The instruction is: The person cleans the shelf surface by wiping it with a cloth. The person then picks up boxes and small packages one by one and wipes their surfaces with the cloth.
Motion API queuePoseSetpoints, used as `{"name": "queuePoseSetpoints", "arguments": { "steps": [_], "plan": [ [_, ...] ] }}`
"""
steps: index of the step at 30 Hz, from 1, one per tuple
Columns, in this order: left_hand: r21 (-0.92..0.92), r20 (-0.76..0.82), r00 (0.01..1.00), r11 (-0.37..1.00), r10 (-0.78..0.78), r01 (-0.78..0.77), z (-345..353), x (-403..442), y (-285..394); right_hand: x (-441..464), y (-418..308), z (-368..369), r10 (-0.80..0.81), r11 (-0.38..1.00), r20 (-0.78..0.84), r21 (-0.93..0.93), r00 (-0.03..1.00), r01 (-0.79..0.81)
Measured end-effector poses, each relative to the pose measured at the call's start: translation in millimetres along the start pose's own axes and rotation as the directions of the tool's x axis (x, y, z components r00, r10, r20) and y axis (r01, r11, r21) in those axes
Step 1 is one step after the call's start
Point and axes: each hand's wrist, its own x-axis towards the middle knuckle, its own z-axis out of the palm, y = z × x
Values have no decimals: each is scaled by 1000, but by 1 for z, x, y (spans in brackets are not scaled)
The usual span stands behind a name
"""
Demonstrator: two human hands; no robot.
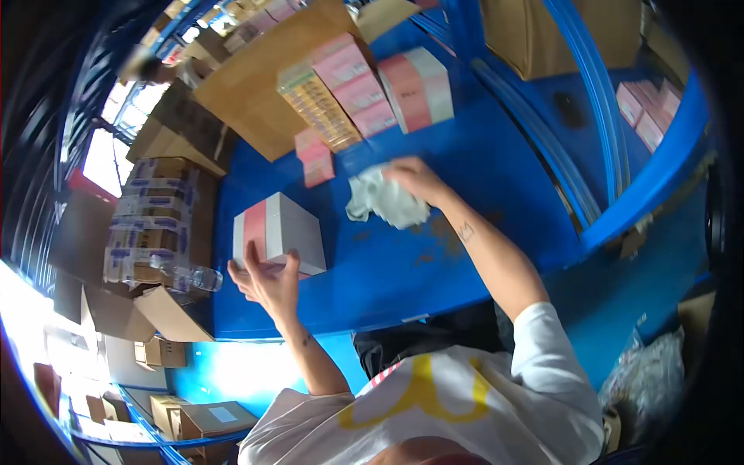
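Observation:
My left hand (pixel 269 288) has its fingers spread at the near side of a white box with a pink band (pixel 292 227). Its fingertips overlap the box in view; whether they press on it I cannot tell. Farther right, my right hand (pixel 419 181) is closed on the upper edge of a crumpled pale cloth (pixel 387 203), which lies on the blue shelf surface (pixel 364 283). The right fingers are slightly blurred and partly hidden.
At the back stand pink boxes (pixel 363 97), a yellow-patterned pack (pixel 319 107), a pink-and-white box (pixel 416 89) and a small pink box (pixel 314 158). A taped carton (pixel 159 221) and a plastic bottle (pixel 203 277) are at left. Blue rack posts (pixel 597 101) bound the right.

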Motion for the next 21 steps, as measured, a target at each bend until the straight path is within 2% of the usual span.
{"name": "queuePoseSetpoints", "arguments": {
  "steps": [1, 2, 4, 5, 7, 9, 10, 12, 14, 15, 19, 20, 21],
  "plan": [
    [-63, 14, 1000, 998, 20, -19, -5, -12, 4, -5, -11, 4, 10, 974, -85, 228, 996, 10],
    [-124, 25, 999, 992, 34, -30, -12, -24, 7, -18, -47, 11, 16, 938, -139, 345, 990, 34],
    [-259, 6, 999, 965, 39, -36, -21, -44, 14, -21, -59, 17, -48, 875, -99, 476, 994, 90],
    [-270, 15, 998, 961, 64, -58, -25, -52, 19, -24, -67, 23, -39, 878, -83, 472, 996, 74],
    [-276, 6, 997, 959, 71, -66, -25, -70, 29, -33, -84, 42, -260, 873, -2, 427, 966, 236],
    [-356, 1, 986, 922, 164, -153, -20, -86, 39, -37, -93, 56, -467, 824, 86, 405, 880, 398],
    [-421, 8, 984, 893, 176, -156, -16, -92, 44, -36, -93, 60, -459, 828, 103, 410, 882, 383],
    [-475, 29, 985, 870, 168, -134, -8, -96, 50, -38, -87, 63, -468, 881, 125, 141, 875, 451],
    [-498, -14, 980, 848, 201, -181, 1, -95, 53, -42, -84, 62, -478, 855, 154, -146, 865, 498],
    [-496, -6, 983, 853, 184, -163, 2, -95, 52, -46, -85, 61, -465, 860, 166, -146, 869, 488],
    [-452, 8, 969, 865, 248, -218, 2, -89, 48, -53, -102, 58, -340, 753, 264, -498, 903, 429],
    [-454, 3, 972, 867, 233, -206, 1, -88, 48, -53, -106, 60, -336, 749, 279, -500, 899, 435],
    [-461, -4, 972, 862, 236, -211, 0, -88, 48, -57, -108, 64, -396, 664, 309, -554, 865, 502]
  ]
}}
